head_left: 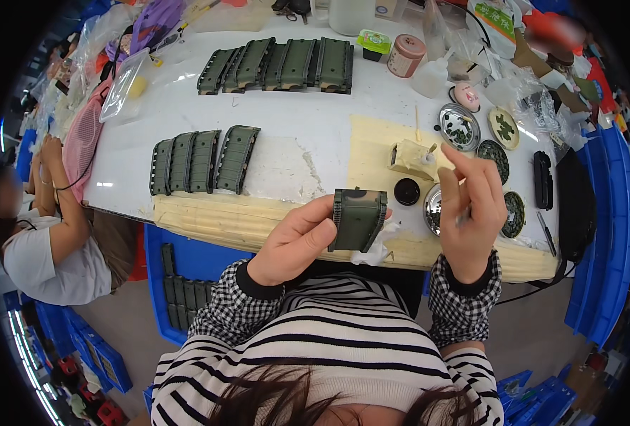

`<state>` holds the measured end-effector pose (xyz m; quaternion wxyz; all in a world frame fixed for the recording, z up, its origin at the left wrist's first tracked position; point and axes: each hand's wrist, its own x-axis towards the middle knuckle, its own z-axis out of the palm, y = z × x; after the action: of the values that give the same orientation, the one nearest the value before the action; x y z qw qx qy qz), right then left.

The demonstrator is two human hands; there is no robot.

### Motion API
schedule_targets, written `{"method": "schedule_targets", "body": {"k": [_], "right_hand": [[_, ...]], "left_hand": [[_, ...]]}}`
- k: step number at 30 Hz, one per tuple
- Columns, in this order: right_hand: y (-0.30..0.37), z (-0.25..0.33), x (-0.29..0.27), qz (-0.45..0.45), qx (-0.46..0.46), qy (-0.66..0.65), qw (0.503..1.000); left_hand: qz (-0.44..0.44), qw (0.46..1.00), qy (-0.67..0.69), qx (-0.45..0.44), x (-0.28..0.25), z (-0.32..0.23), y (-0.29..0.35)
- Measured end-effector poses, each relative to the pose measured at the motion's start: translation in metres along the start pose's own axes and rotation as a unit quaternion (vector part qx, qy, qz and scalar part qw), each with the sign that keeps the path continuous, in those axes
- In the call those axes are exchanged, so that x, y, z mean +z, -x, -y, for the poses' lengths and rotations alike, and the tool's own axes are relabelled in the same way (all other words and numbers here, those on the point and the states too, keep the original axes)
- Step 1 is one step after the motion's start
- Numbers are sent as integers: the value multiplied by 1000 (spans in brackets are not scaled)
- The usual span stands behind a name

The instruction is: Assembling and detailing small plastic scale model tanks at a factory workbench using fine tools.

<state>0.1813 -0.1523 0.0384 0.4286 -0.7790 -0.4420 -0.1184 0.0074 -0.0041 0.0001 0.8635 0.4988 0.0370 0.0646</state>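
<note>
A dark green, slightly curved panel [360,219] with ribbed side edges and camouflage-patterned ends is gripped at its left side by my left hand [297,241]. My right hand [474,206] is raised over the right part of the table, its index finger and thumb apart. Just left of those fingertips, a short thin handle [433,149] stands up from a small tape-wrapped holder [411,157]. Below the holder sits a round black pot [406,192]. Under my right hand, a metal dish [433,210] is partly hidden. White crumpled material [373,253] lies below the panel.
Rows of similar green panels [233,160] lie on the white table [279,117]. Round dishes [503,128] of small dark green pieces stand at the right. A pink jar [406,55] is at the back. A blue crate [160,284] holds more parts; another person [59,248] sits left.
</note>
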Motion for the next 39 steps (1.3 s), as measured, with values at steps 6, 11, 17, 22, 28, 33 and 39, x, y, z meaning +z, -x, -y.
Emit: {"method": "schedule_targets", "body": {"k": [6,11,17,22,28,33,39], "right_hand": [[29,28,-9,102,12,-132,986],[42,28,0,110,19,-161,981],[43,28,2,109,17,-166,980],[43,31,0,112,27,-167,979],[31,36,-9,92,-76,-102,988],[30,39,-7,118,-117,-84,983],[34,32,-29,4,-50,-92,995]], "left_hand": [[3,987,159,-37,5,4,-1],[-47,997,50,-46,14,3,-1],[-57,996,57,-38,14,5,1],[-49,996,50,-47,14,2,2],[-32,998,-49,-32,13,-1,6],[7,990,-134,-38,17,-6,6],[-33,999,24,-32,12,-29,12]]}}
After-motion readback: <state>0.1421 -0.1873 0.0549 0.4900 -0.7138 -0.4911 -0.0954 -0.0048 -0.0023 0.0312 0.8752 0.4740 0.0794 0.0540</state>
